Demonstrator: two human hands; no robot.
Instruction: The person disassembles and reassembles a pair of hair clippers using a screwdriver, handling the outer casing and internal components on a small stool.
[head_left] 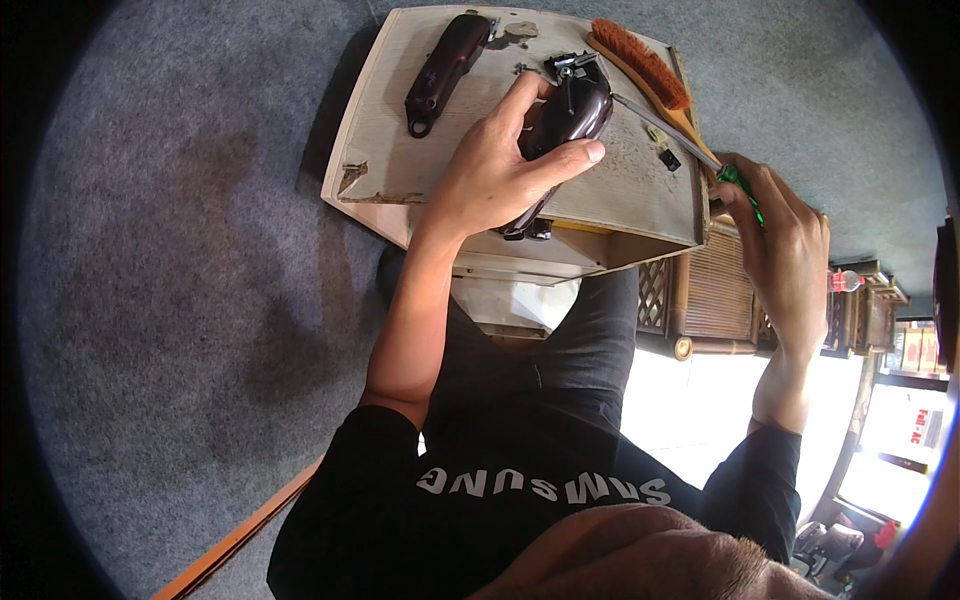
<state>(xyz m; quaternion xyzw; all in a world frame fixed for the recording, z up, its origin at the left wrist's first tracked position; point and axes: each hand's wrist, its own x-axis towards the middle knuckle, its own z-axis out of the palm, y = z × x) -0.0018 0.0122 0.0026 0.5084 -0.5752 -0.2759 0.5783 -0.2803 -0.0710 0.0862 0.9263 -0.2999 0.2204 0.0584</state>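
Over a scuffed wooden box (400, 172), the left hand (495, 168) grips a glossy, rounded hair clipper (578, 115), its long axis running away and slightly right, blade end farthest. The right hand (792, 235) clasps a green-handled screwdriver (729, 176), metal shaft slanting toward it.

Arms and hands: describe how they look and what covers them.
The left hand and right hand wear no gloves; the forearms are bare, with no watch showing. Short black sleeves belong to a black shirt with pale lettering across the front.
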